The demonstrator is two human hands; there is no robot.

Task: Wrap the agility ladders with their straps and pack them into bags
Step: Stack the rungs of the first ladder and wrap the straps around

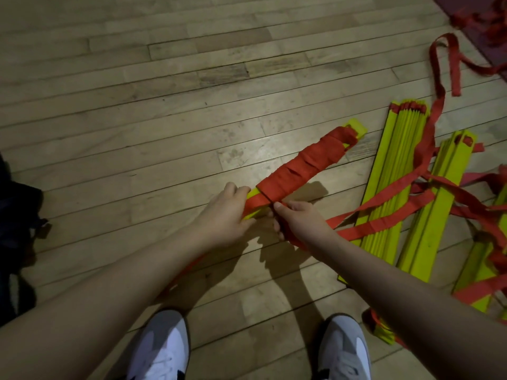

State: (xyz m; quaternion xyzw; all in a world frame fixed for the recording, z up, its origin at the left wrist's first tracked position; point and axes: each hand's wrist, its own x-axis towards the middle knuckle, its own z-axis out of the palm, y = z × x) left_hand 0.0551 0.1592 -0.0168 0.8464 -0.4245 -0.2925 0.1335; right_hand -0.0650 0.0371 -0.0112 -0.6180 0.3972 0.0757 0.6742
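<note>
A bundle of yellow ladder rungs (356, 127) is held above the wooden floor, most of its length wound in red strap (299, 165). My left hand (225, 215) grips the near end of the bundle. My right hand (296, 223) pinches the red strap right beside the last winding, and the loose strap trails off under that hand to the right. Several more stacks of yellow rungs (395, 182) lie on the floor at the right, with loose red straps (428, 149) draped over them.
A dark bag (16, 223) lies at the left edge. My two grey and white shoes (162, 349) stand at the bottom. A heap of red strap (488, 20) lies on a dark red mat at the top right. Wooden floorboards (137, 105) fill the left and middle.
</note>
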